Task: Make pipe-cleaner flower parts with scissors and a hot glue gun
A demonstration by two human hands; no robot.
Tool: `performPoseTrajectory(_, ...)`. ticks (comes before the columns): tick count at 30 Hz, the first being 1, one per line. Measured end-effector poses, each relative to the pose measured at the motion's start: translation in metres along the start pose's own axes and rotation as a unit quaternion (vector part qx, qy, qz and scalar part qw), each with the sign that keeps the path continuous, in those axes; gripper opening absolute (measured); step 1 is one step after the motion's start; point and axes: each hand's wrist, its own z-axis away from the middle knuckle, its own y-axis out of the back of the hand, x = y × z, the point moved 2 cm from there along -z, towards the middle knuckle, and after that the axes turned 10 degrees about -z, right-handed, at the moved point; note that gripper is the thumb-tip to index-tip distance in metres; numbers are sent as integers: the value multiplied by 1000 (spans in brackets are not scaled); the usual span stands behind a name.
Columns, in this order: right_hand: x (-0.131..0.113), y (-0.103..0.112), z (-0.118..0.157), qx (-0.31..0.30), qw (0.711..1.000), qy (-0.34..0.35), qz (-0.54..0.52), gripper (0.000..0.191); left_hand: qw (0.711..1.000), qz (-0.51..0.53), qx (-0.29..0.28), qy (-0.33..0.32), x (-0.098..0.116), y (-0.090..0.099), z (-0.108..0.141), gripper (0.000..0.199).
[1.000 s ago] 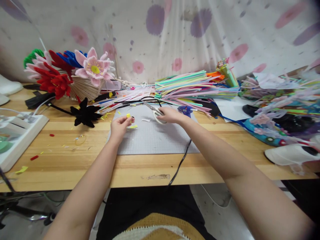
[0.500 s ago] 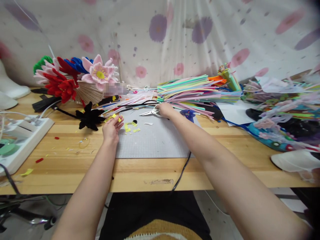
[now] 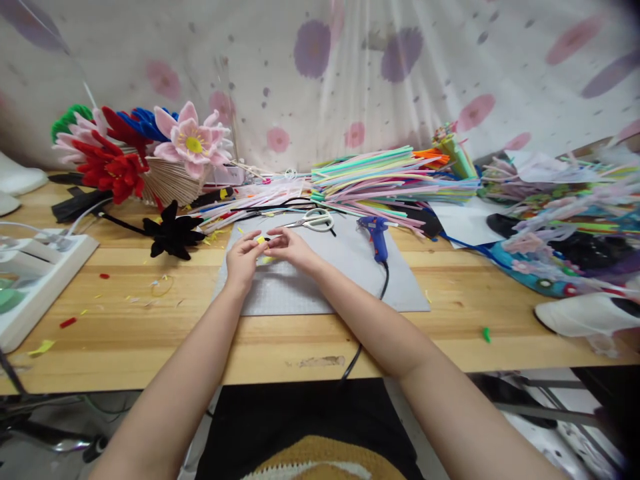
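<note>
My left hand (image 3: pixel 242 261) is over the left part of the grey cutting mat (image 3: pixel 320 293), its thumb and fingers pinched on a small yellow piece (image 3: pixel 261 240). Close beside it, my right hand (image 3: pixel 296 252) has its fingers curled in, the tips almost meeting the left fingertips. A small dark bit shows between the two hands; whether the right fingers grip it I cannot tell. More yellow scraps on the mat are partly hidden by the hands. Just beyond the right hand lie scissors (image 3: pixel 318 220) with white handles.
A blue glue gun (image 3: pixel 376 237) rests on the mat's right side, its cord running toward me. Bundled pipe cleaners (image 3: pixel 380 177) lie behind. At left are a black fuzzy flower (image 3: pixel 174 231), a bunch of colourful flowers (image 3: pixel 193 141) and a white power strip (image 3: pixel 45 290).
My right hand has let go of the scissors, now lying on the mat, and moved left and nearer to my left hand. The left hand has shifted right with the yellow piece.
</note>
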Motion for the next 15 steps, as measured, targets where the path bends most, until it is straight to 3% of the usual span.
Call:
performPoseTrajectory(6,-1,5,1,16,998,19,-50,42,999,31,-26,4,5,-3,4,13)
performPoseTrajectory(10,-2,5,3,46,998,17,-28,34,1000,11,-29,-2,4,-6,7,17)
performPoseTrajectory(13,-1,7,5,69,998,4,-1,31,998,-11,-63,13,6,-4,5,25)
performPoseTrajectory(15,-2,10,5,88,996,5,25,30,996,-13,-82,23,7,3,-2,43)
